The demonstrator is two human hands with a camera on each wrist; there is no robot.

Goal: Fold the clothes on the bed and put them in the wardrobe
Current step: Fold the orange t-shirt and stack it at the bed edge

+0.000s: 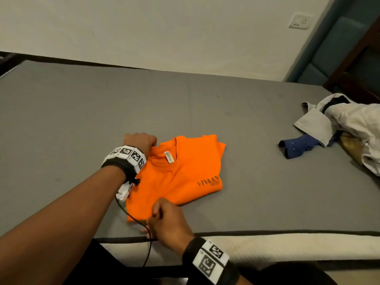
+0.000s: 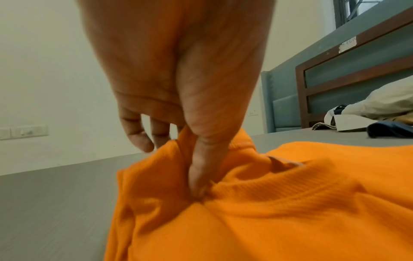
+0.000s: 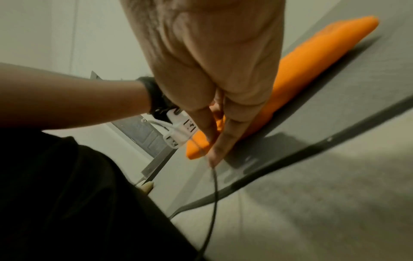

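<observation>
One orange T-shirt (image 1: 181,173), partly folded, lies on the grey bed (image 1: 82,112) near its front edge, collar toward the wall, long axis running front to back. Left hand (image 1: 141,141) pinches the shoulder; right hand (image 1: 166,221) pinches the hem corner. One unfolded clothes pile (image 1: 345,128) lies well apart at right.

Grey bed (image 1: 82,112), bearing a folded orange shirt (image 1: 181,173) near its front edge; well apart at right, a heap of clothes (image 1: 339,128).
</observation>
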